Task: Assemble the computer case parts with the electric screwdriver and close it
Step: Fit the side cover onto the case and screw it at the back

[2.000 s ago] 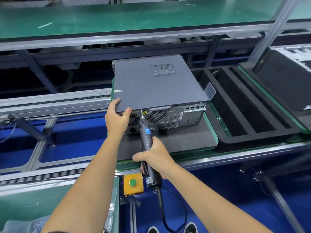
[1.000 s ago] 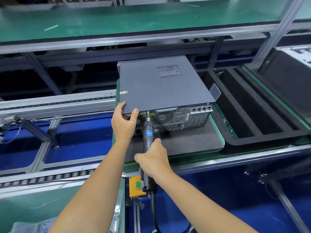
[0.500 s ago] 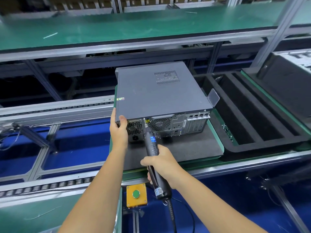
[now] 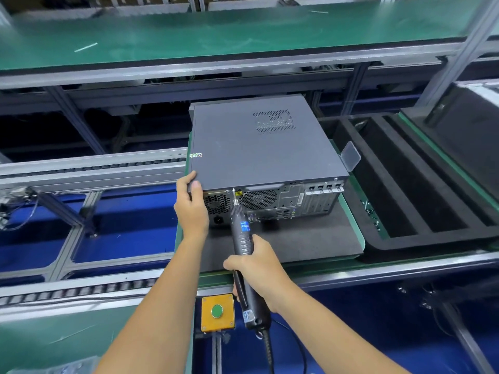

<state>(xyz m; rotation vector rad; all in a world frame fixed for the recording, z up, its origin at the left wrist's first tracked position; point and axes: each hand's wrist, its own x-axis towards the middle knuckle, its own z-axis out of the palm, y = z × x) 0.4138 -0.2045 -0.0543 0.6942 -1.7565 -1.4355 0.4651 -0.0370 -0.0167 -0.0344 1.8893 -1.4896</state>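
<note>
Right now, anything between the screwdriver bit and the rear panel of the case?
Nothing visible. The electric screwdriver, gripped by the right hand, has its bit already at the top edge of the computer case rear panel, beside the fan grille. The left hand holds the case's near left corner, beside the bit's line.

Closed grey computer case lies flat (rear panel facing near), black electric screwdriver tip against it.

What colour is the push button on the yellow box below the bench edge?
Green, on the yellow box; the head view, the only one, shows the button clearly.
</note>
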